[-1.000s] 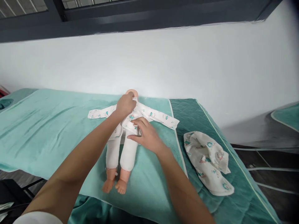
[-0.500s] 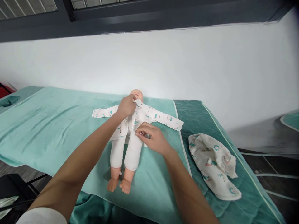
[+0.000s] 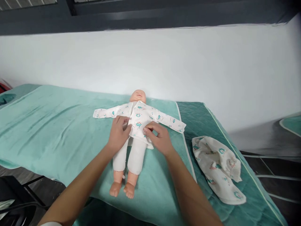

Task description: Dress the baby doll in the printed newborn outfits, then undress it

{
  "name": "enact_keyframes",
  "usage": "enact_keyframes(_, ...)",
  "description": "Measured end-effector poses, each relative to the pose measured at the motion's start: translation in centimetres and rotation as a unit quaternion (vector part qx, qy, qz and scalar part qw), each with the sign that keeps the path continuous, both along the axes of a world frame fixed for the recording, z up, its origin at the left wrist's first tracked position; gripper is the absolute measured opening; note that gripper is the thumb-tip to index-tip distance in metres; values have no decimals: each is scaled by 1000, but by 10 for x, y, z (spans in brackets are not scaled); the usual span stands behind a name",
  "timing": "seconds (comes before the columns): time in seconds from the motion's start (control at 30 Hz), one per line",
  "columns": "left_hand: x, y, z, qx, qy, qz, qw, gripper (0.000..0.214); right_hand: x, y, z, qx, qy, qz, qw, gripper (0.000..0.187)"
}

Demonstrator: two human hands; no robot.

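The doll (image 3: 138, 149) lay face up on a pale green blanket (image 3: 58, 125), its feet (image 3: 129, 190) nearer you than your left hand (image 3: 118, 133) and right hand (image 3: 160, 138), its body between them. The left curled loosely, thumb and fingertips apart; the right's fingertips touched the printed shirt (image 3: 141, 117), whether pinching it I couldn't tell. Right of them lay a crumpled printed garment (image 3: 218, 169); beyond rose a white wall (image 3: 150, 62) and dark window frame (image 3: 164, 15).
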State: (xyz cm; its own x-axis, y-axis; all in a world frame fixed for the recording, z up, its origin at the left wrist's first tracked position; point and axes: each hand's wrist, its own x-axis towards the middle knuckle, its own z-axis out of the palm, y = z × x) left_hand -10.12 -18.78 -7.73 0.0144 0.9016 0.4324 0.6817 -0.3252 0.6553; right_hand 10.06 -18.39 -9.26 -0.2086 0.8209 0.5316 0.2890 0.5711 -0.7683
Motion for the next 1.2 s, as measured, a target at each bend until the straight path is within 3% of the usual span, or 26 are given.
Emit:
enact_keyframes(0.13, -1, -30, -13, -16, 2, -19, 1000, 17, 0, -3, -15, 19, -72, -43, 996, 35)
enact_keyframes(0.37, -5, -49, -21, -6, -21, -76, 997, 18, 8, -26, -46, -27, -113, -71, 991, 38)
enact_keyframes(0.53, -27, -64, -42, 30, -96, -12, 995, 24, 10, -44, -48, 8, -96, -69, 993, 7)
enact_keyframes(0.63, -44, -71, -58, -7, -127, 10, 992, 33, 12, -53, -54, 26, -102, -106, 989, 19)
enact_keyframes(0.8, -59, -70, -70, -89, -87, 12, 992, 34, 12, -57, -65, -42, -154, -209, 965, 18)
enact_keyframes(0.97, -48, -56, -64, -89, -1, 42, 995, 29, 4, -56, -62, -93, -165, -187, 964, 23)
enact_keyframes(1.2, -29, -44, -64, -67, -42, 35, 996, 33, 2, -55, -57, -195, -166, -222, 941, 24)
